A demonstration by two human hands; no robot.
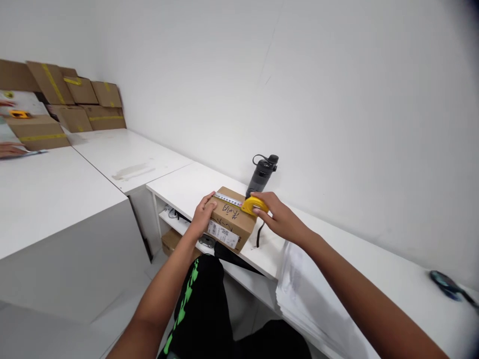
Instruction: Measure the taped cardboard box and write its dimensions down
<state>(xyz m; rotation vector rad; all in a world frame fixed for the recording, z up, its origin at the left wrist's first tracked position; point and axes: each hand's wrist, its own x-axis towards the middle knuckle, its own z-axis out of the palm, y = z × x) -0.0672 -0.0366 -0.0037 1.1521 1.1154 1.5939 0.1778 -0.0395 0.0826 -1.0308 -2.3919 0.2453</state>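
Observation:
A small cardboard box (245,222) rests at the front edge of the white desk, with handwriting on top and a white label (223,234) on its near side. My left hand (203,213) is closed around the box's left end, thumb near the top edge, beside the end of the measuring blade. The metal blade (228,200) lies across the top of the box, its numbers showing. At the box's right end, my right hand (279,217) grips the yellow tape measure (254,205) that the blade comes out of. A black strap (259,235) hangs below it.
Behind the box stands a dark water bottle (262,174). White sheets (310,294) are stacked at the desk's front, under my right forearm. Taped cartons (107,117) are piled at the far left, near another person's hand (11,149). Dark-rimmed glasses (445,285) lie far right.

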